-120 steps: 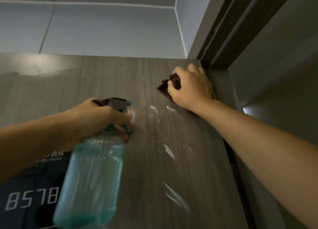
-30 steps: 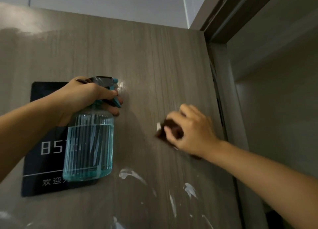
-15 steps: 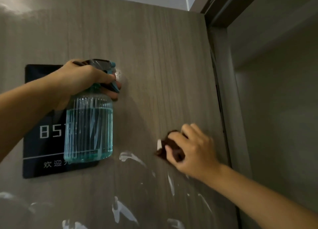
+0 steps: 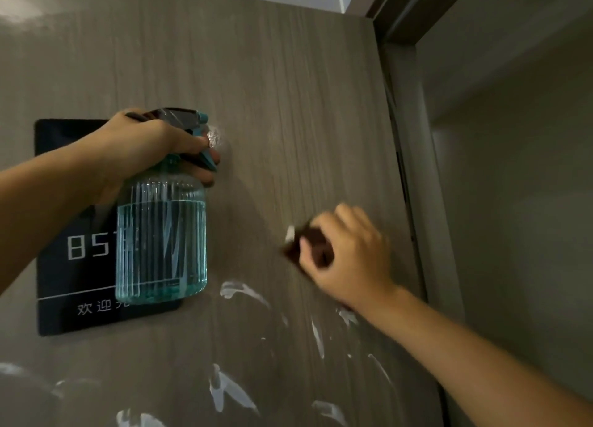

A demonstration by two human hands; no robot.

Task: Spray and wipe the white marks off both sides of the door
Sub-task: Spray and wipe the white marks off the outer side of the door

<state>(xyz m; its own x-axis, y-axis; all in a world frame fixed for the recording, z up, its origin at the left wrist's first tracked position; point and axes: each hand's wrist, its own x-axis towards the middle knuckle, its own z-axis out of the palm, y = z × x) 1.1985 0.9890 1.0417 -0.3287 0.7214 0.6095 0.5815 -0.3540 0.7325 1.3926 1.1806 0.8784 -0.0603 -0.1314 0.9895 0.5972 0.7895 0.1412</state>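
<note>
1. Right hand (image 4: 349,256) presses a dark brown cloth (image 4: 309,250) flat on the door (image 4: 288,121), fingers curled round the cloth; hand is motion-blurred.
2. Key relation: the remaining white marks (image 4: 244,293) lie below the right hand and below-left of it, spreading down toward the bottom of the view. One small white streak (image 4: 290,234) sits touching the cloth's upper-left edge.
3. The streaks mostly run slantwise down the door, several side by side. The door face above both hands looks free of marks.
4. Right hand is the nearer one to the marks: the closest smear is just beside its wrist. Left hand is up and to the left, well apart from most of them.
5. Left hand (image 4: 144,144) grips the spray bottle (image 4: 160,230) by the neck, fingers wrapped on the trigger (image 4: 205,157), nozzle (image 4: 202,120) aimed at the door, close to a small wet-looking patch (image 4: 215,137).
6. Bottle hangs upright, ribbed clear plastic, blue liquid filling most of it.
7. Behind the bottle: a black room number plate (image 4: 64,234), partly hidden.
8. Door frame (image 4: 414,169) is right of the right hand.
9. Judgement: next stroke likely goes downward; this side is only partly done.
</note>
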